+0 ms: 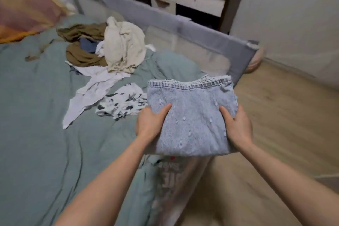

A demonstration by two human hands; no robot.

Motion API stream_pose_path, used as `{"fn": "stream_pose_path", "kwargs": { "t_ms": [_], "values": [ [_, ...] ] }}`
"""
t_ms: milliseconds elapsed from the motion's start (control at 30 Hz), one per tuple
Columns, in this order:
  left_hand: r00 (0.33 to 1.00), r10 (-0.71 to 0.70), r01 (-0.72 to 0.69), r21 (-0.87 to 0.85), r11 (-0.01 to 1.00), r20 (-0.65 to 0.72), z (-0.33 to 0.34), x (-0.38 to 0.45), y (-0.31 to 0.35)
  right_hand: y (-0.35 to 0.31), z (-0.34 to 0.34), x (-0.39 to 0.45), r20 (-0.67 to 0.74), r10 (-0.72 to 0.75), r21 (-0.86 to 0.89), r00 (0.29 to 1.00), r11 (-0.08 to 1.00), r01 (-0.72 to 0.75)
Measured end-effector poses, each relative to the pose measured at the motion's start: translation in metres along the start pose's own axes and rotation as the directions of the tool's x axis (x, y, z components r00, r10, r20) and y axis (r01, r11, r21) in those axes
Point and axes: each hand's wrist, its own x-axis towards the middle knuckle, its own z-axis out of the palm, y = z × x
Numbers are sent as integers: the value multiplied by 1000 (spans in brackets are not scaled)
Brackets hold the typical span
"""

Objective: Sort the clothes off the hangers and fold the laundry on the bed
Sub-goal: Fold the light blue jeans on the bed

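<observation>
A folded light-blue denim garment (190, 113) is held up above the bed's right edge. My left hand (150, 123) grips its left side with the thumb on top, and my right hand (236, 126) grips its right side the same way. On the grey-green bed cover (36, 115) lies a loose pile of laundry: a cream garment (122, 46), brown cloth (82, 57), a white garment (91, 93) and a white piece with dark print (122, 104). No hangers are visible.
A grey fabric bed rail (183, 25) runs along the bed's far side. Behind it stands a dark and white drawer unit (192, 0). A pink and orange pillow (25, 9) lies at the top left. Wooden floor (275, 115) is at the right.
</observation>
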Motion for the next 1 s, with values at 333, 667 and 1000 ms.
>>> {"fn": "stream_pose_path", "kwargs": {
  "t_ms": [333, 667, 1000],
  "values": [
    [825, 468, -474, -63, 878, 317, 248, -61, 287, 137, -296, 74, -540, 194, 58, 819, 979, -194],
    [181, 767, -717, -451, 531, 615, 428, -225, 444, 224, -502, -10, -913, 273, 126, 302, 895, -428],
    [-489, 663, -573, -782, 246, 567, 465, -428, 529, 219, -588, -176, -936, 216, 349, -277, 663, -662]
  ]
}}
